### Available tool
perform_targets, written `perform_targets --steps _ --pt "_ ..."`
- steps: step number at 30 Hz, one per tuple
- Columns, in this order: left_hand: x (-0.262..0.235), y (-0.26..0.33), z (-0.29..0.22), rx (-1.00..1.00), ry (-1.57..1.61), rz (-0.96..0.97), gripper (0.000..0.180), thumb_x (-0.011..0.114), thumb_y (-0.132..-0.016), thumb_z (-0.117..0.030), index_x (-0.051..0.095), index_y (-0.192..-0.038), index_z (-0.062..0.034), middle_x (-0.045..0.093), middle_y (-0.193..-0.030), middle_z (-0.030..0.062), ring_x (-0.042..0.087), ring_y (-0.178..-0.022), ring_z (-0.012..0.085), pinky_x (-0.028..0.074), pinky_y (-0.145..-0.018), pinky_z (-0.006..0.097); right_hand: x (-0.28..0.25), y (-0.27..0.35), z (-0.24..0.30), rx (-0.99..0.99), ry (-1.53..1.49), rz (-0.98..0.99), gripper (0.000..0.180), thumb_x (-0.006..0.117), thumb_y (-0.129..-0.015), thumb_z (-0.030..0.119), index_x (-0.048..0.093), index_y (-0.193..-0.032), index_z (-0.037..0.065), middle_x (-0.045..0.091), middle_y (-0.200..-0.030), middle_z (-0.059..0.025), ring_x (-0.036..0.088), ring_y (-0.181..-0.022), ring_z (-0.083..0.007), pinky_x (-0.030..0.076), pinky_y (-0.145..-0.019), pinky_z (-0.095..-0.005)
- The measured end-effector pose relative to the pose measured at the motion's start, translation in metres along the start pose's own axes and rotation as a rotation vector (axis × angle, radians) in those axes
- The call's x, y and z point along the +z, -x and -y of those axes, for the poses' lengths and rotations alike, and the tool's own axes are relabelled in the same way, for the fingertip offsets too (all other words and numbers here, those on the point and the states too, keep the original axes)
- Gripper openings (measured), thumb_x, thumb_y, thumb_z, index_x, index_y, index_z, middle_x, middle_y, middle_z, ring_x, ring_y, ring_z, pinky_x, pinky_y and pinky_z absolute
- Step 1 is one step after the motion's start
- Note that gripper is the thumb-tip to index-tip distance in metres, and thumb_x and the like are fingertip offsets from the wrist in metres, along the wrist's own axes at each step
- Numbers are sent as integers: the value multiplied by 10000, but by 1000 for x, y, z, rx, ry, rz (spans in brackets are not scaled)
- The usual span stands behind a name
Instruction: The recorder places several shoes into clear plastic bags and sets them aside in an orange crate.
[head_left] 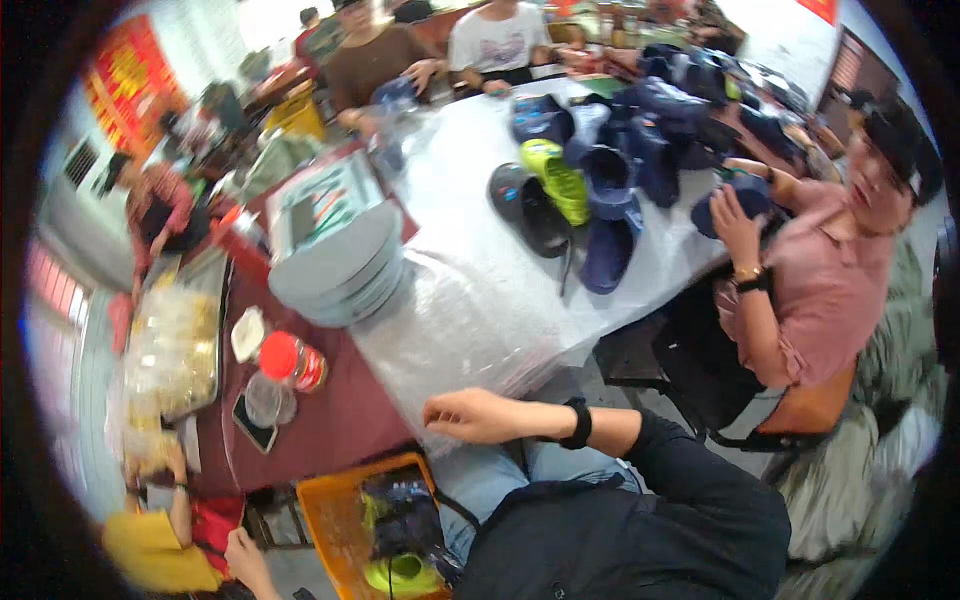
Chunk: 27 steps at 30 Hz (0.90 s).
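Note:
My right hand (468, 416) hovers over the near edge of the plastic-covered white table (455, 310), its fingers loosely bent and apart, with nothing visible in it. At the lower left, my left hand (248, 562) is raised beside an orange crate (318, 520); its fingers are small and blurred, so I cannot tell whether they hold anything. Inside the crate lie a bright yellow-green cap (405, 572) and dark, packed items (405, 510). A stack of grey curved sheets (340, 270) rests left of the white table. Farther off, dark caps and a lime-green cap (556, 180) lie heaped.
A red-lidded jar (290, 360), a clear cup (270, 402) and a phone (255, 425) stand on the dark red table (340, 410). At right, a seated person in pink (815, 270) handles a navy cap (735, 203). Someone in yellow (160, 550) is at lower left.

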<state>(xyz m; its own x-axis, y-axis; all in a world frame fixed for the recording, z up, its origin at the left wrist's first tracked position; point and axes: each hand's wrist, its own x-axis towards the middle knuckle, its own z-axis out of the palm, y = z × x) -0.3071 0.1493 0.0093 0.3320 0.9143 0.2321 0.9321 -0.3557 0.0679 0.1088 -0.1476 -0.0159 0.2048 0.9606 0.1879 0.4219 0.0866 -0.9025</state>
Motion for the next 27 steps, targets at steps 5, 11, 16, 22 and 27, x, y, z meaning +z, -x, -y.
perform_targets --steps 5,11,16,22,27 --pt "-8 -5 -236 166 1040 334 237 523 -942 -239 620 -1006 -33 640 -795 42 563 -641 71 447 -503 207 52 -1 -13 8 -191 137 541 649 -842 346 449 -1232 29 591 -1059 -163 594 -952 -275 478 -797 -369" --pt "3 49 -417 403 1778 930 267 454 -972 -213 578 -971 23 641 -809 125 600 -615 146 479 -521 265 65 6 -12 48 -482 -10 725 695 -797 396 378 -1303 -13 590 -1090 -188 580 -976 -242 464 -819 -356" --pt "56 53 -426 606 1304 721 224 503 -942 -212 592 -971 -8 634 -832 113 613 -694 208 484 -576 305 19 50 -66 105 -63 117 511 673 -806 393 547 -1139 27 619 -1007 -182 614 -863 -266 478 -722 -378" --pt "162 61 -387 960 373 43 275 602 -827 -272 615 -1059 -125 522 -1210 151 429 -1163 347 316 -967 536 -84 97 -137 495 570 -889 485 651 -787 344 541 -1137 27 513 -1183 -225 479 -1110 -365 410 -900 -464" --pt "186 67 -385 966 398 13 351 575 -835 -328 586 -1138 -151 463 -1293 155 379 -1227 362 245 -1024 541 -126 87 -176 591 974 -1104 524 709 -721 325 546 -1136 49 500 -1184 -176 424 -1157 -348 347 -945 -501"
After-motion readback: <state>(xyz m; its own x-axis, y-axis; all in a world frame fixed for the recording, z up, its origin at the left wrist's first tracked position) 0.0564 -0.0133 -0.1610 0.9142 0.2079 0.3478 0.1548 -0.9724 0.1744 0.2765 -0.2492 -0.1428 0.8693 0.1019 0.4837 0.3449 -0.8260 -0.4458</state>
